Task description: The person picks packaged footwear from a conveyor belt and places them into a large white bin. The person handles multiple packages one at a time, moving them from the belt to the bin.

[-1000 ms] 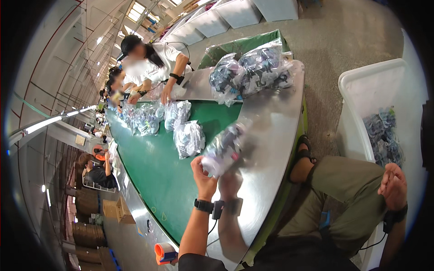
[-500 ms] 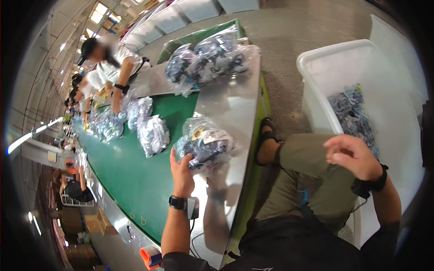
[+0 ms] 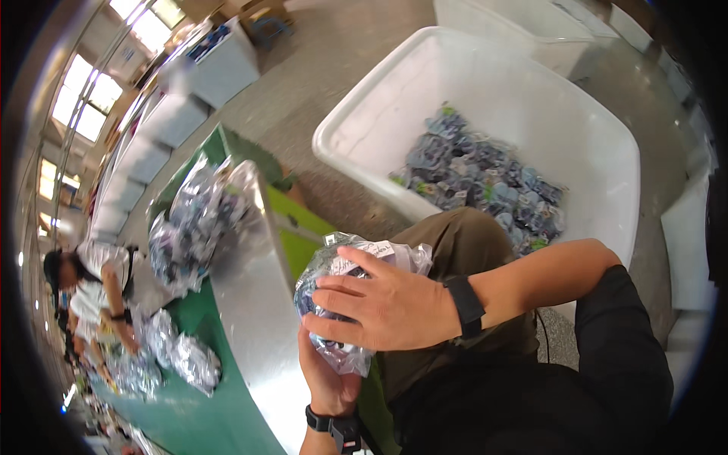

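A clear plastic bag (image 3: 322, 267) packed with bluish-grey items and bearing a white label is held over my lap, just off the metal table edge. Beneath it, my left hand (image 3: 327, 383) supports the bag, its fingers mostly hidden behind the plastic. My right hand (image 3: 390, 309) lies across the top, fingers spread and curved over the bag, so that both hands clasp it. What exactly is packed inside I cannot make out.
To my right stands a large white bin (image 3: 364, 85) with many small bluish packs (image 3: 470, 171) inside. Filled clear bags (image 3: 199, 220) are heaped on the table's far corner. More bags (image 3: 195, 364) lie on the green belt (image 3: 201, 421), where another person (image 3: 106, 277) works.
The bag has left the table's metal edge and come over my lap in my left hand. My right hand has moved left from beside the bin onto it. The view has swung right.
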Tool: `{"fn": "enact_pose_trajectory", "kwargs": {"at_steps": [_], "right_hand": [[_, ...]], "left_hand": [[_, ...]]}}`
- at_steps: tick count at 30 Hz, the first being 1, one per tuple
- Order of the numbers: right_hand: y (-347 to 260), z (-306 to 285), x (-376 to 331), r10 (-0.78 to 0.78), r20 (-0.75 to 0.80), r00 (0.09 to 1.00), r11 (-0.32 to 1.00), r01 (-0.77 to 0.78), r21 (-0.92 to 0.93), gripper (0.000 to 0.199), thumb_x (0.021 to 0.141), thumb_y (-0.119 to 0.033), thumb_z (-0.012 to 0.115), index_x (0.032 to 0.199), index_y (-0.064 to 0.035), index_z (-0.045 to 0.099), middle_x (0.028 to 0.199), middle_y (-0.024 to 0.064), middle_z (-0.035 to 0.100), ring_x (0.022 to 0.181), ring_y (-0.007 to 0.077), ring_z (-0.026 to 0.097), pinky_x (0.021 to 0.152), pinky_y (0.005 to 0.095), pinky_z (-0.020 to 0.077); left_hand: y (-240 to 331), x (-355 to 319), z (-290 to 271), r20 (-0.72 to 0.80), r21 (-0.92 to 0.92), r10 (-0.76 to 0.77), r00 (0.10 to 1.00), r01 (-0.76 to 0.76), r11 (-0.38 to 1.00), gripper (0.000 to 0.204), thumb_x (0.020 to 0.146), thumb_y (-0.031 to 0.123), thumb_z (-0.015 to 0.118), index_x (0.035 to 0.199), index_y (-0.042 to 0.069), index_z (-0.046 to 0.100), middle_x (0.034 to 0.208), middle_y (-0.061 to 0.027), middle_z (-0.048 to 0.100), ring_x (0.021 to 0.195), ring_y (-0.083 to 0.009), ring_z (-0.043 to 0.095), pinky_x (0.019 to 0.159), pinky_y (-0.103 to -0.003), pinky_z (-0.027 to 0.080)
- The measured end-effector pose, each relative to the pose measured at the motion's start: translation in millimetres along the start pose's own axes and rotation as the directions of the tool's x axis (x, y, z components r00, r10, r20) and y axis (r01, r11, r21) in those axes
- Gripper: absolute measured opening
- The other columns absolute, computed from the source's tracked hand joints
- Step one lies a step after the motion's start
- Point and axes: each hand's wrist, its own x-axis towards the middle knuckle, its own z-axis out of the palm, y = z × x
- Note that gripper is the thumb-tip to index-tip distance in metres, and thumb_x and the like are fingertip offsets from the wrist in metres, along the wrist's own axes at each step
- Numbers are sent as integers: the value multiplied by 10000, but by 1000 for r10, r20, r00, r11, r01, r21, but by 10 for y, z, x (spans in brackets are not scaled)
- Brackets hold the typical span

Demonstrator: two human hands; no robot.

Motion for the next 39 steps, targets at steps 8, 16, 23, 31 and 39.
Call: {"fn": "enact_pose_trajectory", "kwargs": {"at_steps": [8,16,23,31,39], "right_hand": [[1185,-612,-668,379,32,925,924,-376,-74,552,680,-108,796,1178,-72,561,1171,132,586,1138,362,586,1027,510,427],[2365,-588,-2274,792,300,531,606,-740,-291,570,713,-164,799,1190,-8,528,1158,194,592,1040,412,624,844,499,519],[2792,-128,-3083,818,521,242,494,-759,-424,590,718,-218,826,1185,21,555,1149,204,607,1072,393,638,867,495,550],[3045,234,-3129,793,607,51,408,-784,-468,548,729,-147,769,1215,20,578,1194,203,629,1072,360,657,827,487,574],[3424,434,-2607,827,468,312,502,-784,-364,586,694,-112,804,1222,-7,574,1208,195,614,1092,391,649,861,500,556]], "left_hand": [[-1,182,-153,250,362,190,949,-273,891,600,1040,242,613,1545,3,393,1289,-130,612,1102,-269,670,972,-437,570],[144,-50,-1216,-122,610,310,943,-175,773,317,1066,92,604,1366,-4,568,1146,-110,681,907,-162,663,757,-282,554],[74,-236,-1698,-301,525,354,886,-155,837,323,1057,51,589,1373,-6,546,1109,-149,668,802,-131,623,667,-216,510],[-18,-175,-1876,-284,585,446,849,-215,782,272,1060,73,591,1322,9,553,1102,-154,671,754,-110,615,587,-168,483],[-41,-147,-1982,-234,670,493,838,-228,706,263,1065,115,591,1313,29,582,1078,-156,702,727,-104,623,569,-176,481]]}}
